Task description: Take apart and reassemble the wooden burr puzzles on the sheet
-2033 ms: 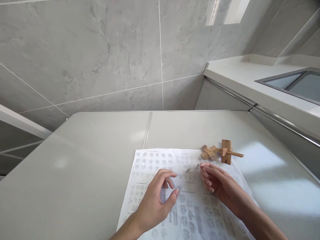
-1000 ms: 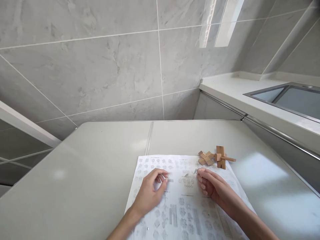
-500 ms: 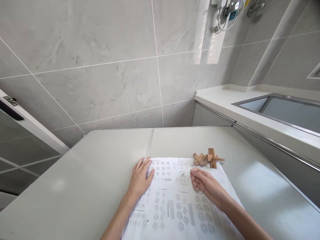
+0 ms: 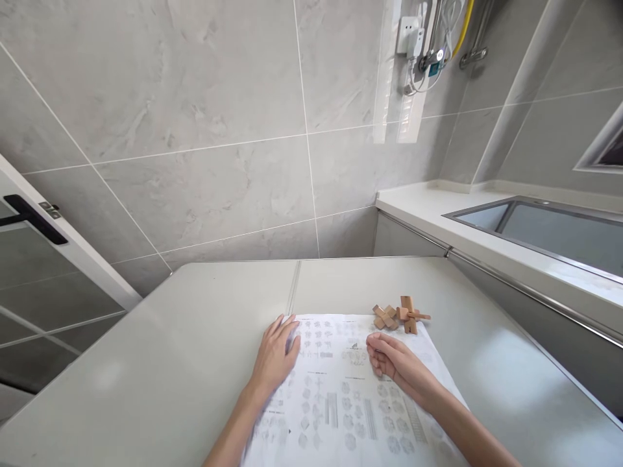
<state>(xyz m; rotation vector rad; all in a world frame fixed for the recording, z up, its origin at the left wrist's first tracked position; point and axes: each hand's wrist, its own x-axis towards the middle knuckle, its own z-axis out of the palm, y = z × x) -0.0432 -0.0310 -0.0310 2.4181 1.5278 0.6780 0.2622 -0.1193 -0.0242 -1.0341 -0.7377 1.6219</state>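
Left hand (image 4: 275,357) lies flat; right hand (image 4: 396,364) curled.

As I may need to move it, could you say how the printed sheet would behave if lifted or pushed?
The printed sheet looks thin and lies flat, so it would probably flop if lifted by one edge. On the glossy table it may slide, though the left hand and right hand resting on it likely pin it.

Printed diagrams and small captions on the instruction sheet (image 4: 341,395), too small to read; nothing legible elsewhere.
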